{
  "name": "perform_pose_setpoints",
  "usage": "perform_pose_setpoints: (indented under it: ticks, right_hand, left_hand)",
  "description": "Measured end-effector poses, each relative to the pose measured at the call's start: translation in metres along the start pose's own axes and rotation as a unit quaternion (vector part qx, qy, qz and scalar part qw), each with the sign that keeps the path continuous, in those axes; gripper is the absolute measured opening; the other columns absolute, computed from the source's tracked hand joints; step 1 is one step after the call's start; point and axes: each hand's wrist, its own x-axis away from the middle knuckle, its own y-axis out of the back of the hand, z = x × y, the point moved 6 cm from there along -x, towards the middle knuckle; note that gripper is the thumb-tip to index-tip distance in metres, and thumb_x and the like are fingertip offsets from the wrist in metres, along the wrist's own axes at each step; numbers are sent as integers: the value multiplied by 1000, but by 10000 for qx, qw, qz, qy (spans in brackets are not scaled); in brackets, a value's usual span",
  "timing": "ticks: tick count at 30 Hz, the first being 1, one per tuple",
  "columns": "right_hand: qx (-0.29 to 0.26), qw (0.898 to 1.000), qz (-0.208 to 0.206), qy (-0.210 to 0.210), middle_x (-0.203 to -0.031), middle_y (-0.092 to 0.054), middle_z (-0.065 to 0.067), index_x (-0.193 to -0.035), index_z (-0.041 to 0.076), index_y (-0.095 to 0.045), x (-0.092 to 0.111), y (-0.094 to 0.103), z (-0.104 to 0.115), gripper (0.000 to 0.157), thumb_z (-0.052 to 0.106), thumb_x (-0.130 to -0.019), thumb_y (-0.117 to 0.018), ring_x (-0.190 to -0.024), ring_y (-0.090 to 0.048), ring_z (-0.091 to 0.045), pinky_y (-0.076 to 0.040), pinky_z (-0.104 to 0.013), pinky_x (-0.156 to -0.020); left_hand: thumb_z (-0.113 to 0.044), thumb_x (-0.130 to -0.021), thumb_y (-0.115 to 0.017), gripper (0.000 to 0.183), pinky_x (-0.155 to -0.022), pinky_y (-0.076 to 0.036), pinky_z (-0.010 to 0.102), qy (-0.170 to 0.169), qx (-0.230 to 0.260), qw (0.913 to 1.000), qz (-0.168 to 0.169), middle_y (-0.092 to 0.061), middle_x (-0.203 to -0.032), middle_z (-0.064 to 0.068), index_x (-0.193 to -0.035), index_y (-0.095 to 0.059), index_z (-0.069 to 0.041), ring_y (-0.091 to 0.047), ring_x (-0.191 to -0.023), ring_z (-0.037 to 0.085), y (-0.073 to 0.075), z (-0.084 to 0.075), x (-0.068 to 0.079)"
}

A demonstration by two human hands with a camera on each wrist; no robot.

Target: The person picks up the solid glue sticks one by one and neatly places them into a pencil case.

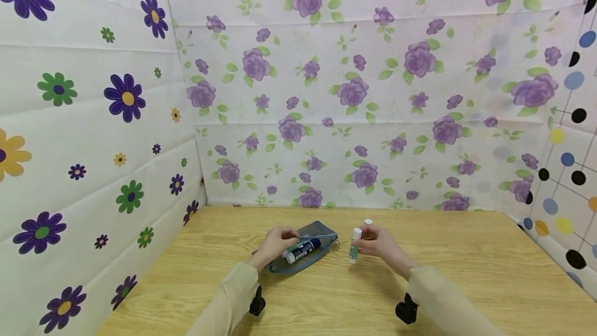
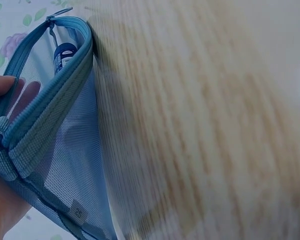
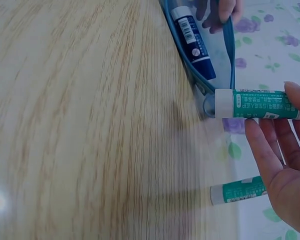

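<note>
My left hand (image 1: 276, 244) pinches the zipped rim of a blue mesh pouch (image 1: 291, 270), its fingers showing through the mesh in the left wrist view. The pouch lies on the table with its mouth spread apart. Inside it rests a dark blue and white glue stick (image 3: 194, 42), beside a green one (image 1: 293, 248) partly hidden by it. To the right of the pouch, my right hand (image 1: 379, 245) holds a green glue stick with white ends (image 3: 260, 104) between thumb and fingers. Another green glue stick (image 3: 238, 191) stands behind that hand, partly covered by it.
The wooden table (image 1: 457, 263) runs back to a flowered cloth wall (image 1: 326, 170). Patterned cloth also hangs along the left (image 1: 93, 134) and right (image 1: 564, 196) sides. A small ring (image 3: 208, 106) hangs at the pouch's right end.
</note>
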Motion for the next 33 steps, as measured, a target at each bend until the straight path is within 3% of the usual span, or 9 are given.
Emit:
perform_pose_setpoints:
  ticks: [10,33]
  right_hand:
    - [-255,9997,64,-14,-94,-53,-16,-109,-12,-50,-3,-15,3,37,5,-81,-67,-84,-57,-25,-43,-48,-79]
    - [-1193,9916,-246,-444,-98,-51,-18,-107,-10,-49,-4,-49,-3,32,6,-84,-65,-90,-55,-30,-41,-49,-82]
  left_hand:
    - [-1,-88,-56,14,-69,-45,35,41,-152,9999,-21,-60,-93,19,-97,-63,7,-56,-83,31,0,2,0]
    - [0,-88,-56,12,-65,-44,37,6,-62,10000,-31,-60,-90,19,-95,-63,6,-55,-80,37,1,1,0]
